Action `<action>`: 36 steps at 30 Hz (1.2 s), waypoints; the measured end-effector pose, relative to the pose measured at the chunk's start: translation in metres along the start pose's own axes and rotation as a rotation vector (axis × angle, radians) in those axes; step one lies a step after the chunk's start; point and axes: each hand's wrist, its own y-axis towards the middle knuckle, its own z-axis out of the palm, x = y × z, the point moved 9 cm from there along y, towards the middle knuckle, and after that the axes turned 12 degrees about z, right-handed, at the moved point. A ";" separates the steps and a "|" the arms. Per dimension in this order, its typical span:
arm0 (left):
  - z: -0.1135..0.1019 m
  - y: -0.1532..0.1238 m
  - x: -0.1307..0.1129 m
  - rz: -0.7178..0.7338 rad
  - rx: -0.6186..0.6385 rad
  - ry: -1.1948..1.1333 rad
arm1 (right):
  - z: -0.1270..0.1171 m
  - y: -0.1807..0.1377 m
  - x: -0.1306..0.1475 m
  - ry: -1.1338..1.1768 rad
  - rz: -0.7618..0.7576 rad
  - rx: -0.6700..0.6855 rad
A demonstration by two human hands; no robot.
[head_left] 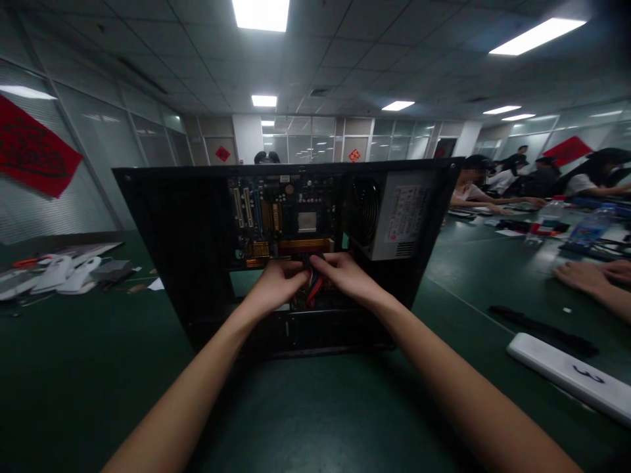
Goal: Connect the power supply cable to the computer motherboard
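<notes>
An open black computer case (162, 249) stands on the green table, its inside facing me. A motherboard (283, 220) fills the middle and a grey power supply (399, 220) with a fan sits at the right. My left hand (276, 282) and my right hand (345, 272) meet just below the motherboard's lower edge. Both have their fingers pinched on a bundle of coloured cables (313, 289), red, blue and black, that hangs down between them. What the cables end in is hidden by my fingers.
A white bar marked with a digit (572, 374) and a black strip (537, 325) lie at the right. Another person's hands (591, 276) rest at the right edge; several people sit beyond. White parts and papers (64, 272) lie at the far left.
</notes>
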 end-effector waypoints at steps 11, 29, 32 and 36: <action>0.005 0.000 -0.009 0.073 0.061 -0.023 | 0.003 -0.001 0.001 -0.017 -0.052 -0.002; 0.000 0.003 -0.002 0.063 -0.009 0.225 | 0.000 0.001 -0.001 -0.014 -0.027 -0.032; 0.005 0.004 0.001 0.063 0.032 0.137 | -0.006 0.003 -0.003 0.015 -0.024 -0.073; 0.001 0.005 0.003 0.072 -0.026 0.046 | -0.003 0.002 -0.003 0.052 -0.021 -0.043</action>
